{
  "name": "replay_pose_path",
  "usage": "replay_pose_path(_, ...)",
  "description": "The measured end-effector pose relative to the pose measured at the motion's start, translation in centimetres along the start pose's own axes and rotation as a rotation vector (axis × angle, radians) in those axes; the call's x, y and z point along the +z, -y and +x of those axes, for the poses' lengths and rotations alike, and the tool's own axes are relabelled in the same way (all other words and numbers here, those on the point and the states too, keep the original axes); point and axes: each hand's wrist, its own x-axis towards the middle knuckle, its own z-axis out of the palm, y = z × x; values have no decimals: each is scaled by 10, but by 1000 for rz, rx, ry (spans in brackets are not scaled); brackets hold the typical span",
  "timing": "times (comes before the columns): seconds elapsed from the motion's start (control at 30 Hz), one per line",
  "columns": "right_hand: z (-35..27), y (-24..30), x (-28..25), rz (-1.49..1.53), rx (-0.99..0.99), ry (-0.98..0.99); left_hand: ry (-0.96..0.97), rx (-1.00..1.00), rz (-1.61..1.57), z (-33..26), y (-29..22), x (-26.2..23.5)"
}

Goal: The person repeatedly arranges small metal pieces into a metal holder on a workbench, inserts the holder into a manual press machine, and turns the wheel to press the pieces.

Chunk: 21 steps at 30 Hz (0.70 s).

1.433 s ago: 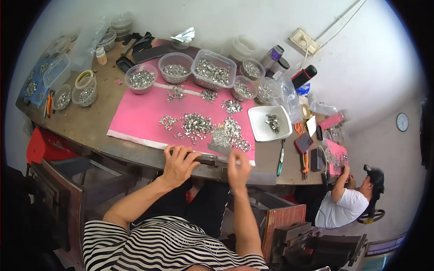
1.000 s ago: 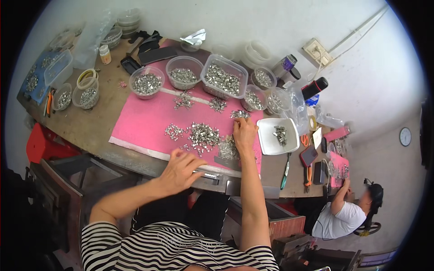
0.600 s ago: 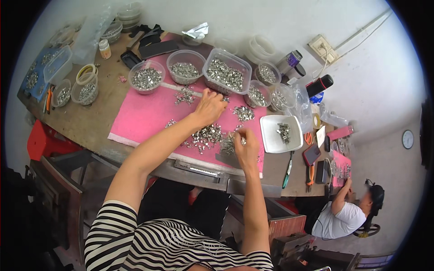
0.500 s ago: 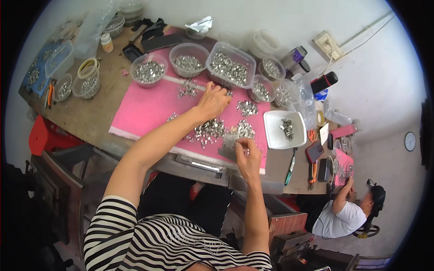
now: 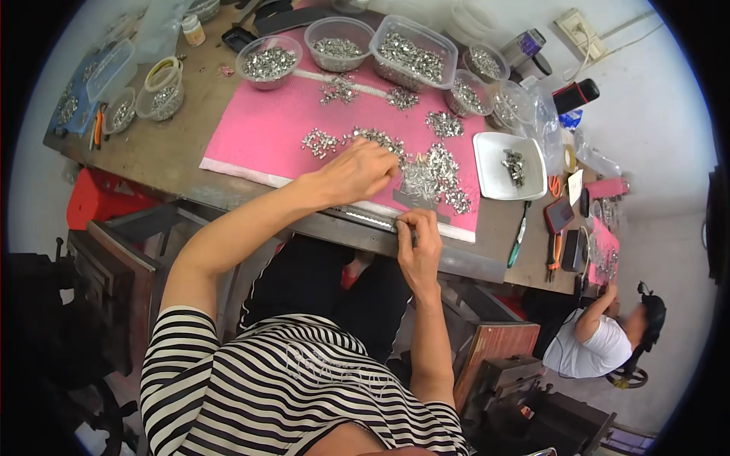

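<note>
Head cam: left hand [image 5: 357,173] is over the pink mat's [image 5: 258,135] near edge, fingers curled, can't tell if they're holding anything. Right hand [image 5: 420,245] is just off that edge, fingers bunched together, same deal. Silver bits [image 5: 439,163] sit on the mat, white tray [image 5: 491,166] right of it.

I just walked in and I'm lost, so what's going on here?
Someone in a striped shirt is working among piles of small metal pieces on a pink mat. Their left hand is over the mat, its grip hidden. The right hand is at a metal strip along the table's near edge.
</note>
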Motion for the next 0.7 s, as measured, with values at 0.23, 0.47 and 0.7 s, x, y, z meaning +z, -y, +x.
replay_pose_path(0.23, -2, 1, 2, -74, -49, -14, 157, -10, 58, -28, -1, 1)
replay_pose_path(0.47, -5, 7, 3, -254, -232, -58, 131, -63, 95, -29, -2, 4)
replay_pose_path(0.7, 13, 6, -20, -129, -166, 154, 99, -99, 124, -34, -6, 1)
